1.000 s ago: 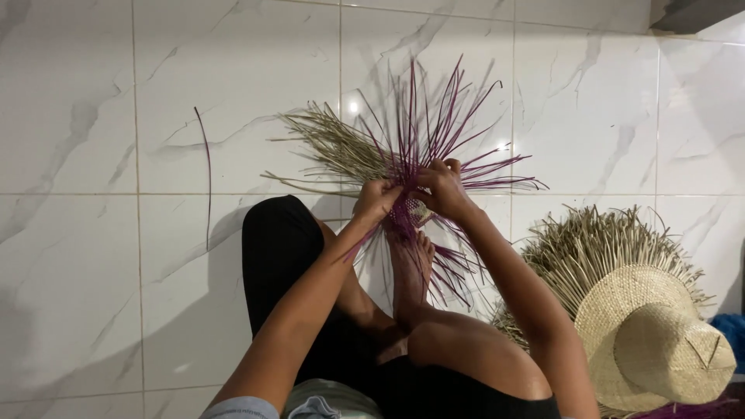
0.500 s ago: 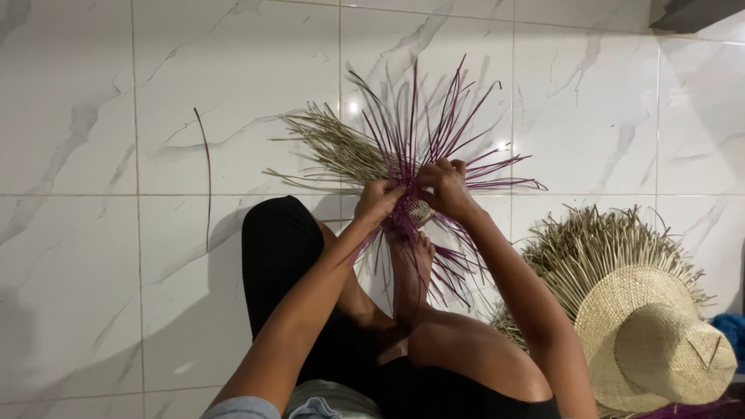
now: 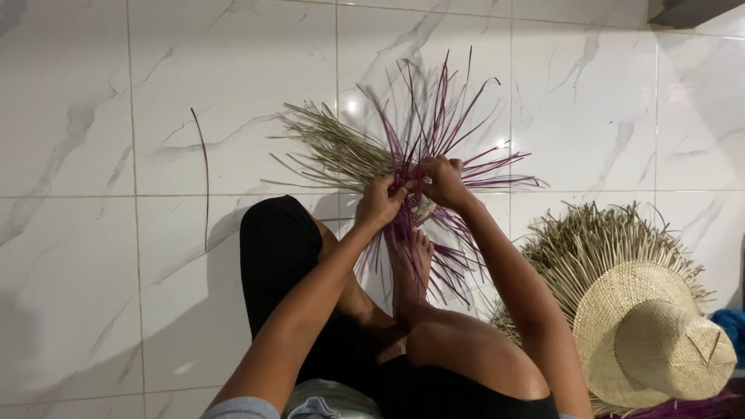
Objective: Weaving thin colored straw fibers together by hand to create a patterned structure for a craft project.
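One floor of white marbled tiles, filling nearly all of the view. One finished straw hat at lower right, crown up and toward the right, resting on a second woven piece whose loose pale strands fan out up and to the left; lower edge of that pile cut off by the frame. One leg in black cloth bent at the middle, bare foot pointing up the picture, toes pressed on the work. One fan of strands just beyond the toes: purple strands spraying up and to the right, pale straw strands spraying to the left, too many and too tangled to count. Small woven centre mostly hidden behind fingers and foot, only a pale patch showing. Long axis of the fan roughly upright in the picture, leaning slightly right, loose ends pointing away from the body. Two hands meeting at the base of the fan: left hand closed, pinching purple strands; right hand closed over strands just beside it, fingertips nearly touching the left. One single dark strand lying alone on the tiles, well apart to the left, running nearly upright. One blue scrap at the right edge, cut off, too little shown to tell what.
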